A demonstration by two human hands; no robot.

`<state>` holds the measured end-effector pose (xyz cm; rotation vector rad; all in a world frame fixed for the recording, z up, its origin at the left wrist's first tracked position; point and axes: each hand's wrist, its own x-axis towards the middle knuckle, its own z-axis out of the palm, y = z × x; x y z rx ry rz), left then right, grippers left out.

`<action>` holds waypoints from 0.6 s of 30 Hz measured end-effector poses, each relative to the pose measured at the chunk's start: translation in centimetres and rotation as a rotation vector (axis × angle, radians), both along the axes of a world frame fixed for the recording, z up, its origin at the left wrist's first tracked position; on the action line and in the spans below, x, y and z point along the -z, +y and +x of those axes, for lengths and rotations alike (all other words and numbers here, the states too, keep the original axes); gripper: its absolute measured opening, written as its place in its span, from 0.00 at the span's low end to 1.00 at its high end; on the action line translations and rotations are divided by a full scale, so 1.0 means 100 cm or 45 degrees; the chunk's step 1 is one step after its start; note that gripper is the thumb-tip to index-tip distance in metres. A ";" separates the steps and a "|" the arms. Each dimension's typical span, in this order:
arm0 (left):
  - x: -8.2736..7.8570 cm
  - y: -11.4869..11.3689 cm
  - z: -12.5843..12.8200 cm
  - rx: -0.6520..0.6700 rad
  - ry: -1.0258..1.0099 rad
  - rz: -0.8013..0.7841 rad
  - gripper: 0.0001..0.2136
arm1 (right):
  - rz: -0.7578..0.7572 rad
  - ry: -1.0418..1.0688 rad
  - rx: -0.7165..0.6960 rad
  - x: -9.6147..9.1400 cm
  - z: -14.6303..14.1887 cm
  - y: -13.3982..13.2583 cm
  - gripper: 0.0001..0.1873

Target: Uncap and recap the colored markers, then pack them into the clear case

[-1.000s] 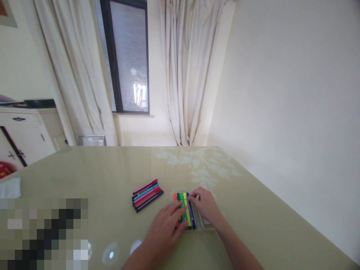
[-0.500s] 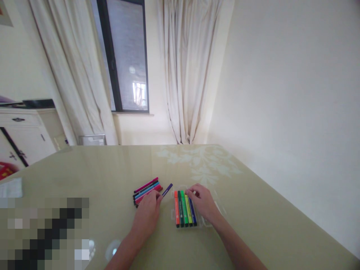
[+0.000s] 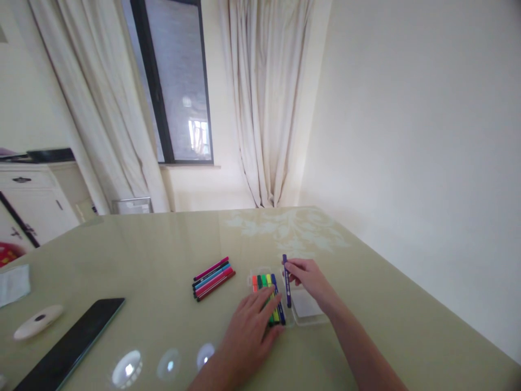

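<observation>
My right hand (image 3: 308,278) pinches a purple felt-tip marker (image 3: 287,290), held nearly upright at the right side of a clear plastic case (image 3: 260,270). In that case lies a row of markers (image 3: 268,280): orange, dark green, light green, yellow and blue. Across them rests my left hand (image 3: 253,325), fingers stretched out, covering their lower parts. The case's clear lid (image 3: 311,321) lies unfolded beneath my right hand. Left of the case, several loose markers (image 3: 214,279) in pink, black, blue and red lie side by side on the table.
A glass-topped table (image 3: 163,271) carries a dark flat device (image 3: 73,342), a white oval object (image 3: 38,322) and a folded white paper or cloth (image 3: 15,283) on the left. A wall (image 3: 415,163) runs along the right edge. Curtains and a white cabinet (image 3: 35,209) stand beyond.
The purple marker has passed from my left hand to my right. My left hand has moved right, from the loose markers onto the row in the case. The view has shifted slightly.
</observation>
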<state>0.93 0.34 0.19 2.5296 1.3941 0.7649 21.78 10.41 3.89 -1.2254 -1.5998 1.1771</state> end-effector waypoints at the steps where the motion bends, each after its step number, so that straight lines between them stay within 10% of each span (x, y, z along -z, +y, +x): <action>1: 0.002 0.000 0.002 0.022 0.079 0.001 0.25 | -0.018 -0.066 -0.027 0.002 0.005 0.003 0.19; 18: 0.008 -0.005 0.001 -0.023 0.268 0.097 0.24 | 0.328 -0.683 0.057 0.016 -0.020 -0.011 0.12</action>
